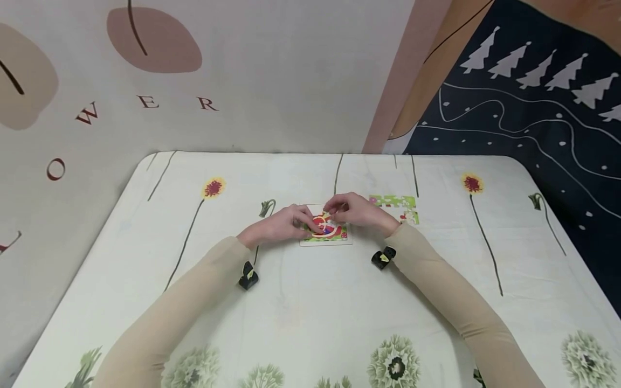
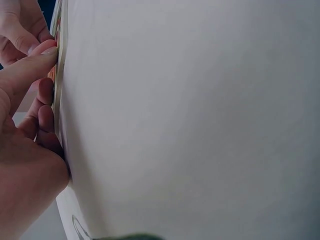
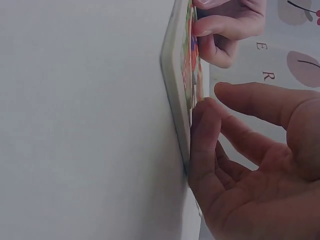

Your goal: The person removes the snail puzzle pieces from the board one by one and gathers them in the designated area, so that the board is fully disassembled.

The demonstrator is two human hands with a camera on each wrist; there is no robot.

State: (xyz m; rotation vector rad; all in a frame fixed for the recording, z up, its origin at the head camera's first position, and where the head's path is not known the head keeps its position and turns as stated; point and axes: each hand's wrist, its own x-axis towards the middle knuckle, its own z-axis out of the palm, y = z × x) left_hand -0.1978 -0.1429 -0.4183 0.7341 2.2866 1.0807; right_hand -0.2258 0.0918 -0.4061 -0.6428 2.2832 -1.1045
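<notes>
A jigsaw puzzle board (image 1: 343, 235) with a bright red, blue and green picture lies flat on the table between the two hands. My left hand (image 1: 289, 222) comes in from the left and touches the picture with its fingertips; in the left wrist view its index finger (image 2: 42, 61) reaches over the board's edge. Over the upper right part of the board is my right hand (image 1: 358, 209), fingers bent and fingertips at the picture. In the right wrist view its thumb (image 3: 250, 97) stands apart from the index finger, and the board's thick pale edge (image 3: 175, 90) shows beside the fingers.
Joined green jigsaw pieces (image 1: 395, 201) lie to the right of the board, partly behind the right hand. A white flower-print cloth (image 1: 310, 302) covers the table. Printed fabric (image 1: 291, 81) hangs behind it. Each wrist carries a small black camera (image 1: 248, 276).
</notes>
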